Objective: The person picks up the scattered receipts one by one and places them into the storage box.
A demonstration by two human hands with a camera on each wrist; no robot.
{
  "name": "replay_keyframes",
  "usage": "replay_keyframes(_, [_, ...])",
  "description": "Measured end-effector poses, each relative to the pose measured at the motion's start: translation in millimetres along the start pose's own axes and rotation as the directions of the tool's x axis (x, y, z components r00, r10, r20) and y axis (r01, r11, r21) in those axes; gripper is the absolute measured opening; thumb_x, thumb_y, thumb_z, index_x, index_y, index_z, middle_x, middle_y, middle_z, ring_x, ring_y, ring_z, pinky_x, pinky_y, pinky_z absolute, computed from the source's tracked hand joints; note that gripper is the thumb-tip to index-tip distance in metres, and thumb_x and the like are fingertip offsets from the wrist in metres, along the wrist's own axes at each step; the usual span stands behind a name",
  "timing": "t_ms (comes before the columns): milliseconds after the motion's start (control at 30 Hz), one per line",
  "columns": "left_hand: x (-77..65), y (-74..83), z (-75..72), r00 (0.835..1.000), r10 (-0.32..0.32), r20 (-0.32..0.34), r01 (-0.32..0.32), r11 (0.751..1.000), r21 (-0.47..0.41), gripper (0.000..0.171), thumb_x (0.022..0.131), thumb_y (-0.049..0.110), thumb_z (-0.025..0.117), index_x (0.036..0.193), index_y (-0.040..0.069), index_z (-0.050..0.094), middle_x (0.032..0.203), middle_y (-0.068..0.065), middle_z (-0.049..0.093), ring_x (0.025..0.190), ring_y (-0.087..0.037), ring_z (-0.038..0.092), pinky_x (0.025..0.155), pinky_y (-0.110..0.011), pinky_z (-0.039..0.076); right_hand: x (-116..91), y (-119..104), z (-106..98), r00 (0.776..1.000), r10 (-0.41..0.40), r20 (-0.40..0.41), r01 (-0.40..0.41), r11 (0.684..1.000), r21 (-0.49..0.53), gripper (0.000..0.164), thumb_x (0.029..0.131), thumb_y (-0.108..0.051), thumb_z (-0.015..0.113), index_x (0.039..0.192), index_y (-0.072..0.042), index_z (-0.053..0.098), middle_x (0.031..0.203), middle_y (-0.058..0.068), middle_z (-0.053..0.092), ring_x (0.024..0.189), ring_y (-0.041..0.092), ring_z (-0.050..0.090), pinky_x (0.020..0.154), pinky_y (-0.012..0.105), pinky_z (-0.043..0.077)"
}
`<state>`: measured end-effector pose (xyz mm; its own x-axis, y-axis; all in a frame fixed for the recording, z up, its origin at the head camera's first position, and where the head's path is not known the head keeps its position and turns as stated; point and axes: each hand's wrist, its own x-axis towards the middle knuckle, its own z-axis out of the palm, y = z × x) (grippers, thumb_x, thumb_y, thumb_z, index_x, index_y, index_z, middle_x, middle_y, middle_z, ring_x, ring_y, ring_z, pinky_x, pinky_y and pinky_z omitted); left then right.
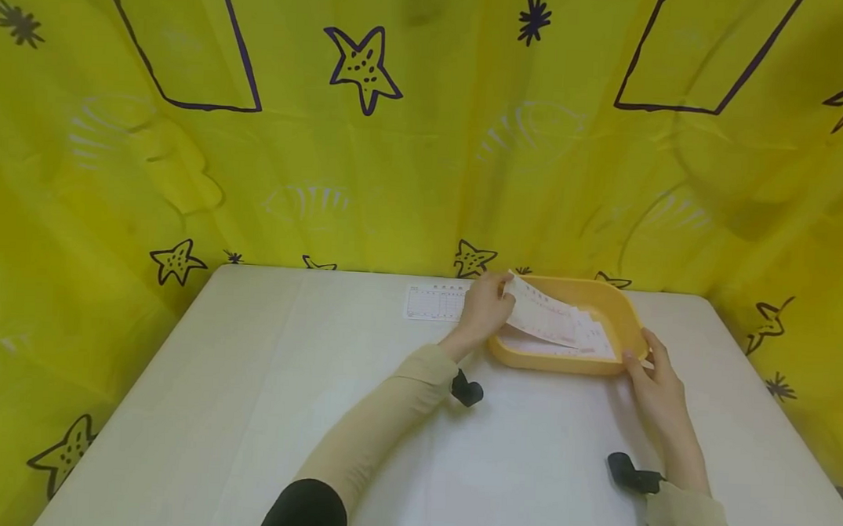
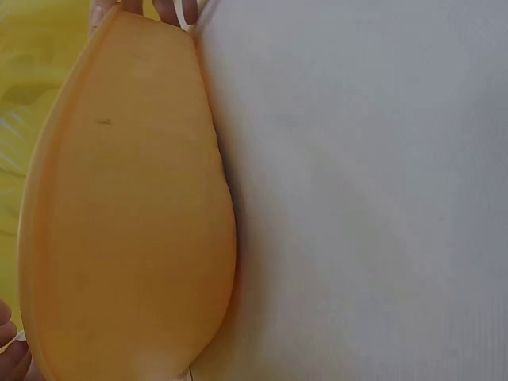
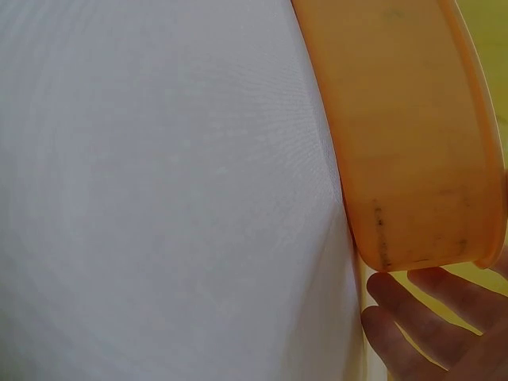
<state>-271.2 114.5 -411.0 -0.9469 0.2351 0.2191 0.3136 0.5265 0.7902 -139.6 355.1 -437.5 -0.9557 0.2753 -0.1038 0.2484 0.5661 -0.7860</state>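
In the head view my left hand (image 1: pixel 486 307) pinches the left end of a printed paper slip (image 1: pixel 541 314), lifting that end above a yellow-orange plastic tray (image 1: pixel 561 365). More printed slips (image 1: pixel 598 339) lie inside the tray under the held one. At the tray's right end my right hand (image 1: pixel 659 387) grips the rim, thumb on the near side. The right wrist view shows fingers (image 3: pixel 425 317) against the outside of the tray's end wall (image 3: pixel 413 159). In the left wrist view the tray's side (image 2: pixel 127 198) fills the left half, with left fingertips (image 2: pixel 8 345) at the edge.
Another printed slip (image 1: pixel 430 303) lies flat on the white table (image 1: pixel 304 368), left of the tray and partly behind my left hand. A yellow curtain (image 1: pixel 412 153) with drawn starfish hangs along the table's back edge. Black wrist mounts (image 1: pixel 467 389) sit on both wrists.
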Motion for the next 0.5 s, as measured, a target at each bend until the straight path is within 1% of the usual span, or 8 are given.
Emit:
replay_keyframes(67, [-1.0,0.2,-1.2,1.000,-0.002,0.010,0.001,0.999,0.035,0.039,0.089,0.009,0.055,0.128,0.006,0.061,0.117,-0.011,0.064,0.101,-0.021,0.061,0.080,-0.027,0.051,0,0,0,1.000,-0.002,-0.002,0.002,1.000,-0.001,0.070,0.101,-0.048,0.032,0.155,-0.018,0.000,0.151,0.037,0.019,0.130,0.058,0.033,0.101,0.072,0.027])
replay_keyframes(133, [-1.3,-0.5,-2.2,1.000,-0.009,0.015,0.008,0.999,0.053,0.040,0.090,0.010,0.055,0.129,0.008,0.059,0.120,-0.010,0.064,0.106,-0.022,0.061,0.086,-0.030,0.052,0,0,1,1.000,-0.006,-0.004,0.006,1.000,-0.004,0.070,0.101,-0.048,0.032,0.155,-0.018,0.000,0.150,0.038,0.019,0.129,0.058,0.033,0.101,0.072,0.028])
replay_keyframes(233, [-1.2,-2.6,-4.8,1.000,-0.008,0.015,0.007,0.999,0.035,0.041,0.090,0.009,0.055,0.131,0.007,0.058,0.120,-0.011,0.064,0.106,-0.023,0.061,0.088,-0.032,0.052,1,1,1,1.000,-0.009,-0.009,0.009,1.000,-0.011,0.070,0.101,-0.047,0.032,0.155,-0.017,0.001,0.150,0.038,0.020,0.129,0.058,0.034,0.101,0.072,0.028])
replay_keyframes(367, [-0.8,-7.5,-9.9,1.000,-0.006,-0.001,0.006,0.999,-0.040,0.041,0.089,0.006,0.055,0.130,0.004,0.058,0.119,-0.015,0.063,0.104,-0.025,0.060,0.084,-0.032,0.053,1,1,1,1.000,-0.008,-0.009,0.008,1.000,-0.013,0.070,0.101,-0.048,0.032,0.155,-0.016,0.001,0.150,0.038,0.020,0.129,0.058,0.035,0.101,0.072,0.028])
replay_keyframes(500, [-0.8,-15.3,-14.8,1.000,-0.013,-0.021,0.010,0.992,-0.128,0.040,0.089,0.004,0.054,0.129,0.003,0.058,0.125,-0.018,0.060,0.109,-0.027,0.060,0.085,-0.030,0.054,1,0,0,1.000,0.000,-0.003,0.000,1.000,-0.013,0.071,0.101,-0.048,0.032,0.155,-0.017,0.000,0.151,0.037,0.020,0.129,0.057,0.035,0.101,0.072,0.028])
